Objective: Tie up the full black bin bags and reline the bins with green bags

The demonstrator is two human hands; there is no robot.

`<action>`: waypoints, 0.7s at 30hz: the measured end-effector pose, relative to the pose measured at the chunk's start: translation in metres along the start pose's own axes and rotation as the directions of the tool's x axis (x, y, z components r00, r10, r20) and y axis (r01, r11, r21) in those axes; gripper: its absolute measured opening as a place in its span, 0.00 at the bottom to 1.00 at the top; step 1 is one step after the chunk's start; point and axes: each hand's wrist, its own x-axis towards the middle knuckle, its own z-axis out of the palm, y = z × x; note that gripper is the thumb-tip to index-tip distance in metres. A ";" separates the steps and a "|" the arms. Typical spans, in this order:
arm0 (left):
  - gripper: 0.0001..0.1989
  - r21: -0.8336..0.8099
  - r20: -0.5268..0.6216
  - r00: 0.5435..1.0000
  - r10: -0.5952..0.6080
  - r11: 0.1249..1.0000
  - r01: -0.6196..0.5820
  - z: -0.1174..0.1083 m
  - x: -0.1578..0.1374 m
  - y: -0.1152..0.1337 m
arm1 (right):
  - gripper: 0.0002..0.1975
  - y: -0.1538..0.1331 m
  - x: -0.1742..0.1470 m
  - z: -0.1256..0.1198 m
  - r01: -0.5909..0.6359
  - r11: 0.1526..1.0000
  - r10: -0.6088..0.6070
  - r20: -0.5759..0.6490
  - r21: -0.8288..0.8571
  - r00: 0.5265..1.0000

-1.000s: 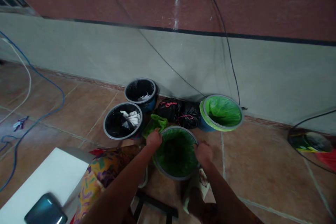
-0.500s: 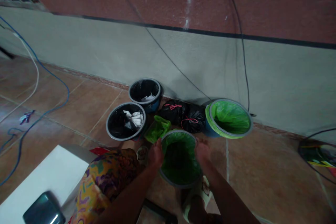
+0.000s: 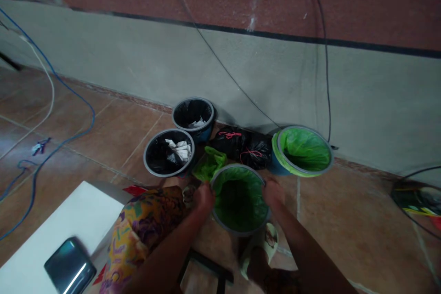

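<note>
A round trash bin [image 3: 240, 200] with a grey rim and a green bag lining it stands between my feet. On its left rim my left hand [image 3: 204, 196] is closed, and my right hand [image 3: 274, 193] grips the opposite side of the rim. The fingertips of both are partly hidden. Just beyond my left hand lies a crumpled green plastic bag [image 3: 210, 164]. Two knotted black trash bags [image 3: 255, 150] with pink ties sit behind the bin. To the right is a second green-lined bin [image 3: 305, 150].
Two black-lined bins [image 3: 169, 152] holding white paper stand to the left. A white box [image 3: 62, 229] with a dark glossy object [image 3: 70, 266] on it is at lower left. A blue cable [image 3: 77, 134] and keys [image 3: 40, 146] lie on the tiles. Coiled wires [image 3: 416, 202] are at far right.
The view has shifted slightly, so the surroundings appear a little higher and farther right. Both hands keep their hold on the rim of the green-lined bin.
</note>
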 end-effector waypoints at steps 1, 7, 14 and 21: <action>0.13 0.015 -0.009 1.000 0.026 1.000 -0.026 -0.003 0.006 0.003 | 0.14 0.003 -0.001 0.000 -0.043 0.999 0.043 0.025 -0.001 0.999; 0.17 -0.110 -0.088 0.982 0.167 0.978 -0.176 -0.012 0.032 0.012 | 0.14 0.017 -0.016 0.004 -0.176 0.981 0.184 0.112 -0.082 0.976; 0.30 -0.328 -0.144 0.988 0.048 0.940 -0.094 0.027 0.003 0.009 | 0.28 -0.011 -0.003 0.015 0.000 1.000 0.002 -0.166 0.016 0.986; 0.27 -0.370 -0.009 1.000 -0.030 0.929 0.024 0.044 0.003 0.004 | 0.27 -0.008 0.005 0.028 0.008 0.998 -0.001 -0.124 0.058 0.992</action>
